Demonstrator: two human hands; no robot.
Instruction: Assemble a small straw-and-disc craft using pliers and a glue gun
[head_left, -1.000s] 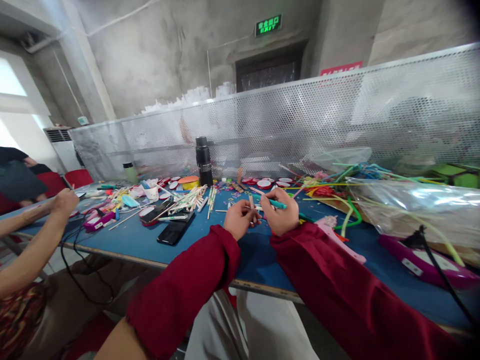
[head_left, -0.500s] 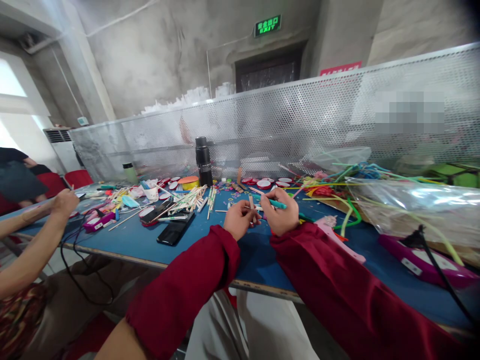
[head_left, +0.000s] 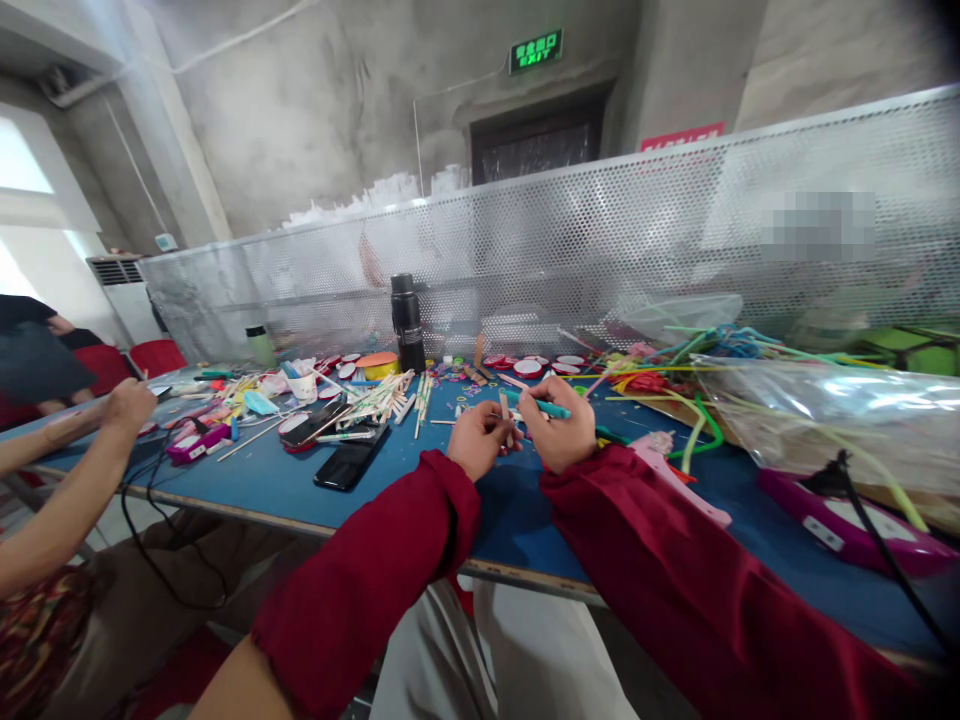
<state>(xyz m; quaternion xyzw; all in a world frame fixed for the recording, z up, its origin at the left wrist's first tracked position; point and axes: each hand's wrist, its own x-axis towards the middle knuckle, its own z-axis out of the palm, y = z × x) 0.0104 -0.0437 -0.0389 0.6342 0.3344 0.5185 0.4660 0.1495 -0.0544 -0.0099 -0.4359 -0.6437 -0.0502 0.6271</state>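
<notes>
At the centre of the frame 2 hands work close together over 1 blue desk (head_left: 420, 500). The left hand (head_left: 476, 438) is clamped on 1 short pale wooden stick (head_left: 504, 404), which stands nearly upright between thumb and fingers. The right hand (head_left: 562, 425) grips 1 teal pen (head_left: 553, 409), its front end aimed left at the stick; whether the tip touches it, I cannot tell. Left of centre lie 2 dark phones (head_left: 346, 468), with 1 loose heap of sticks (head_left: 379, 398), too tangled to count, just beside and partly over them. Behind the heap stands 1 black flask (head_left: 407, 328); farther left is 1 green bottle (head_left: 260, 346) with a dark cap. There are 2 purple devices, the left device (head_left: 196, 444) at mid-left and the right device (head_left: 847, 525) at lower right.

The 2 forearms, in 2 dark red sleeves (head_left: 382, 560), rise from the bottom edge and converge at the hands, wrists low over the desk, fingers curled inward. At the left edge, 2 bare forearms (head_left: 82, 485) of a co-worker reach over the desk.
</notes>
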